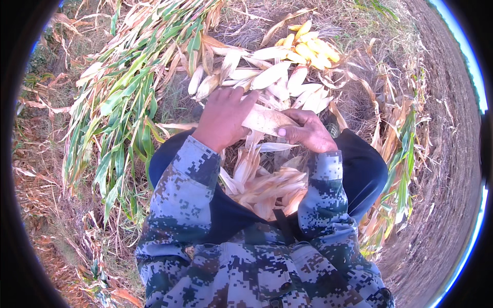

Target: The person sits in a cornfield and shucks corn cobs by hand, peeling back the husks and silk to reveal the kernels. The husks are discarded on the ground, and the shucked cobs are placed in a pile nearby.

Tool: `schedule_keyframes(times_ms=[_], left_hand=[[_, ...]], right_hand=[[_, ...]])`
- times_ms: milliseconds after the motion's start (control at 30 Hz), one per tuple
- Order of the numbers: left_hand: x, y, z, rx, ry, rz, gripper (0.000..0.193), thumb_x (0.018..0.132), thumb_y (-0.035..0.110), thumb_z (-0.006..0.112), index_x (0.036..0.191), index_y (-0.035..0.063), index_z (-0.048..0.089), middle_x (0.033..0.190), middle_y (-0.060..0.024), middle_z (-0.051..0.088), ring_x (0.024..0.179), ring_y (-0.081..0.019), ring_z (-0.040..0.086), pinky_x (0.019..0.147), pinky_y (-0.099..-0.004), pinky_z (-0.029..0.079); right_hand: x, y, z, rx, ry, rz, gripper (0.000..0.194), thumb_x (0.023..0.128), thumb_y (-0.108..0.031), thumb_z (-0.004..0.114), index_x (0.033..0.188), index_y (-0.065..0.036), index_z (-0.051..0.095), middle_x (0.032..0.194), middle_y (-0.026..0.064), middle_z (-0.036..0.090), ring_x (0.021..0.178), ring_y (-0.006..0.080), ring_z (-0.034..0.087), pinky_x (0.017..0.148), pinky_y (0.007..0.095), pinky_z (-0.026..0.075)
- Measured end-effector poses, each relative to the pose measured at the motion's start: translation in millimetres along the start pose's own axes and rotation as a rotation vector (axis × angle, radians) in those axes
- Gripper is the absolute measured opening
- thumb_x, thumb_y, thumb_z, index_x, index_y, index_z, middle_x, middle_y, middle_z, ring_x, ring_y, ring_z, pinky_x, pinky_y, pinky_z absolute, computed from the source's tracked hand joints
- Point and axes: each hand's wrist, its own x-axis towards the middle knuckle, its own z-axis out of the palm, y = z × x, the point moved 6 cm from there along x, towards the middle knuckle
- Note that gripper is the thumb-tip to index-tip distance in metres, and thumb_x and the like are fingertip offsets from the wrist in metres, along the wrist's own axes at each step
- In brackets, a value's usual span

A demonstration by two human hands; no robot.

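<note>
Between my two hands is a corn ear in its pale husk point(265, 118), lying crosswise above my lap. My left hand point(227, 117) grips one end of it, with the back of the hand towards me and some fingertips hidden. At the other end my right hand point(310, 131) pinches the husk between thumb and fingers. Just beyond my hands lies a heap of unshucked corn ears point(271, 75) in whitish husks. Behind that heap, bare yellow corn cobs point(312, 48) are piled together. Loose stripped husks point(265, 184) fill the space between my legs.
Cut corn stalks with green and dry leaves point(127, 88) are stacked at the left. More leafy stalks point(400, 154) lie to the right, beside a strip of bare tilled soil point(450, 154). My bent knees point(364, 169) flank the husks. Dry grass covers the ground.
</note>
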Motion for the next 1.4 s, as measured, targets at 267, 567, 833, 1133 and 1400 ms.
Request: schedule_keyframes(times_ms=[267, 567, 833, 1133, 1400], left_hand=[[1, 19, 1, -0.518, -0.15, -0.113, 0.073, 0.075, 0.041, 0.089, 0.128, 0.0002, 0.061, 0.11, -0.0226, 0.074, 0.104, -0.0419, 0.072, 0.09, -0.0484, 0.057], [1, 40, 23, -0.782, -0.182, -0.094, 0.072, 0.079, 0.043, 0.087, 0.132, 0.0021, 0.06, 0.112, -0.022, 0.075, 0.105, -0.0413, 0.073, 0.091, -0.0444, 0.057], [9, 61, 40, -1.033, -0.027, -0.086, 0.082, 0.08, 0.057, 0.088, 0.129, -0.0015, 0.059, 0.108, -0.0231, 0.075, 0.101, -0.0404, 0.074, 0.089, -0.0437, 0.058], [3, 48, 21, -0.439, -0.018, -0.149, 0.072, 0.08, 0.049, 0.087, 0.121, -0.0019, 0.057, 0.103, -0.0224, 0.074, 0.097, -0.0395, 0.074, 0.081, -0.0482, 0.059], [5, 55, 29, -0.149, 0.178, -0.138, 0.071, 0.074, 0.045, 0.089, 0.12, 0.0012, 0.057, 0.097, -0.0188, 0.073, 0.088, -0.0389, 0.074, 0.072, -0.0493, 0.059]], right_hand=[[-29, -27, -17, 0.346, 0.339, -0.461, 0.029, 0.102, -0.029, 0.074, 0.107, 0.0, 0.072, 0.081, 0.0038, 0.071, 0.064, 0.0088, 0.063, 0.06, 0.0227, 0.052], [-40, -37, -18, 0.242, 0.662, -0.547, 0.035, 0.105, -0.039, 0.071, 0.109, -0.004, 0.077, 0.067, -0.006, 0.058, 0.057, 0.0016, 0.047, 0.052, 0.0194, 0.035], [-27, -26, -25, 0.597, 0.756, -0.656, 0.031, 0.105, -0.032, 0.071, 0.107, -0.001, 0.075, 0.07, -0.0088, 0.055, 0.056, 0.0003, 0.039, 0.05, 0.0191, 0.03], [-27, -17, -28, 0.386, 0.66, -0.488, 0.023, 0.107, -0.016, 0.059, 0.11, 0.001, 0.074, 0.073, -0.0015, 0.066, 0.057, 0.0031, 0.057, 0.052, 0.0193, 0.044], [8, 20, -28, 0.804, 0.861, -0.54, 0.015, 0.101, -0.007, 0.056, 0.096, -0.002, 0.07, 0.071, -0.0009, 0.065, 0.051, 0.0052, 0.055, 0.047, 0.0224, 0.046]])
